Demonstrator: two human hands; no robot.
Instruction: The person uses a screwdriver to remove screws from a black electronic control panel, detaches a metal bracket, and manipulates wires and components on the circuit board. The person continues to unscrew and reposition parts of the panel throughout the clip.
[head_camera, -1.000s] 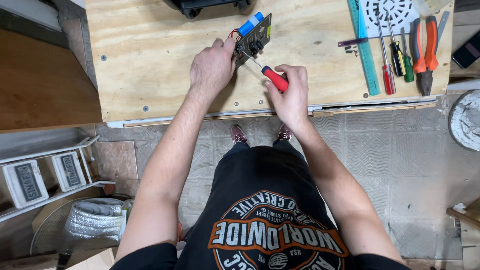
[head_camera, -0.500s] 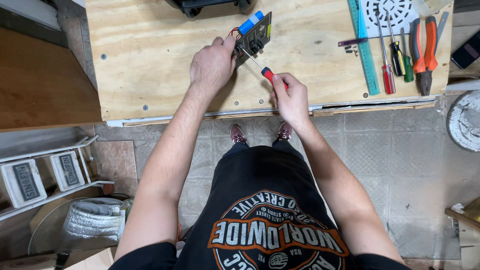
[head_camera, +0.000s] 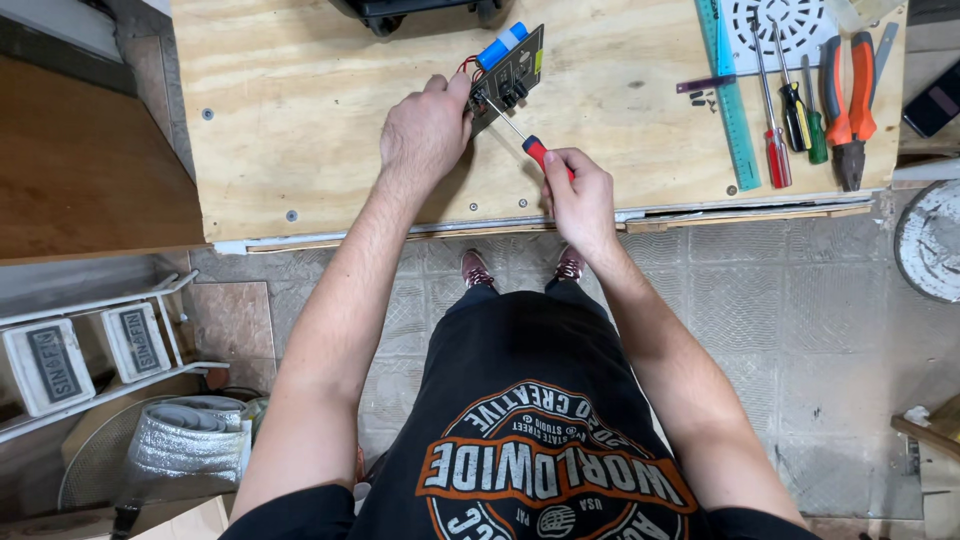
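My left hand (head_camera: 425, 130) grips the dark circuit board (head_camera: 512, 72) at the plywood bench's (head_camera: 300, 100) twelve o'clock edge. My right hand (head_camera: 580, 195), fingers wrapped round the red-handled screwdriver (head_camera: 528, 145), has slid lower; its tip stays on the board.

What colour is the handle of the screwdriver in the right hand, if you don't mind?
Red, best seen in the head view: screwdriver, right hand.

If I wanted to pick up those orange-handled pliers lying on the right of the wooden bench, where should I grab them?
Probably by the two orange handles of the orange-handled pliers, closing a hand round both from above. They lie flat on the plywood workbench, handles toward the far edge and dark metal nose toward the near edge. A green-handled screwdriver lies close on their left, so coming from the right looks roomier.
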